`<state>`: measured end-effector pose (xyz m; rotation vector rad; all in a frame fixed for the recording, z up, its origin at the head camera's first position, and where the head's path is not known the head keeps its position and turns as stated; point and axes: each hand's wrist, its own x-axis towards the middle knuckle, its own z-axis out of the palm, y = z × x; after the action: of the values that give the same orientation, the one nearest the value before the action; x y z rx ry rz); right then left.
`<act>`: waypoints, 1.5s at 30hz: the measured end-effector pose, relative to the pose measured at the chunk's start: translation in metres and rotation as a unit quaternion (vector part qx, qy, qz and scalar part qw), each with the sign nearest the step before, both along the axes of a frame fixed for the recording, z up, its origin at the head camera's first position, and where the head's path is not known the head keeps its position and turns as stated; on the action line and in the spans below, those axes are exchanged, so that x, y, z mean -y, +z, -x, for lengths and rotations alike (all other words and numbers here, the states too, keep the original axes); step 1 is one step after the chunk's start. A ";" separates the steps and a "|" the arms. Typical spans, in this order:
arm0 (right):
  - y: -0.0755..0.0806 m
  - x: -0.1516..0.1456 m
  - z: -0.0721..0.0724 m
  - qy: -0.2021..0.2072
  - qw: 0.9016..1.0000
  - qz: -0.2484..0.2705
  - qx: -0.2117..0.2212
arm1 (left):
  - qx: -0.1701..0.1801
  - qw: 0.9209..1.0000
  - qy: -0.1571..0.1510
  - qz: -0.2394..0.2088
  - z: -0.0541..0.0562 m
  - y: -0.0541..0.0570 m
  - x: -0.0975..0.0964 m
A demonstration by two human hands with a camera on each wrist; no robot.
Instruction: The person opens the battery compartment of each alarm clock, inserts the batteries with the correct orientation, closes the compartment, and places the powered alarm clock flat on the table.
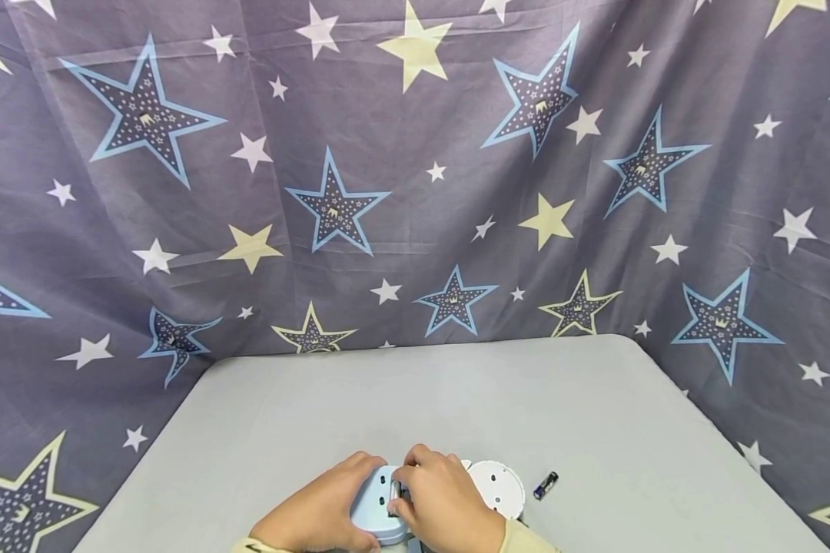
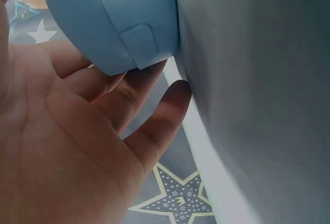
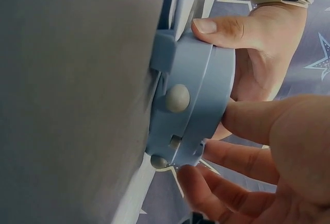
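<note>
Left hand (image 1: 321, 507): curled round light-blue device (image 1: 369, 511), near front of tabletop (image 1: 622, 445). Right hand (image 1: 449, 503): thumb, forefinger at silvery part (image 1: 395, 491) in device's face; cannot tell whether pinching. White disc (image 1: 506, 488): just beside. Battery (image 1: 546, 485): farther right.

no legible text, battery label (image 1: 546, 485) too small

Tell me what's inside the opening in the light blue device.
A silvery cylinder, probably a battery, shows in the opening of the light blue device, by the right hand. That hand covers part of the opening; anything there or deeper is hidden.
</note>
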<state>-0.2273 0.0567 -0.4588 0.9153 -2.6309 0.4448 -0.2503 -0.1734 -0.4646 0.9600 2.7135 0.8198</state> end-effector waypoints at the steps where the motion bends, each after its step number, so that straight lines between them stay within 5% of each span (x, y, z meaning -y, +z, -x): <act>1: 0.000 0.000 0.000 0.000 1.000 0.000 -0.002 | 0.001 1.000 0.000 0.000 0.000 0.000 0.000; 24: -0.001 0.000 -0.001 0.002 0.999 0.013 0.035 | 0.007 1.000 0.004 0.019 -0.004 0.003 -0.002; 37: 0.000 0.001 -0.002 -0.002 1.000 -0.005 0.010 | -0.001 1.000 -0.003 0.021 -0.001 0.003 -0.002; 45: -0.001 0.002 -0.004 -0.004 0.999 -0.027 -0.047 | -0.013 1.000 -0.003 0.020 -0.002 0.003 0.000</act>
<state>-0.2234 0.0545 -0.4602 0.9197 -2.5704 0.3227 -0.2487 -0.1732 -0.4617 0.9766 2.7367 0.7548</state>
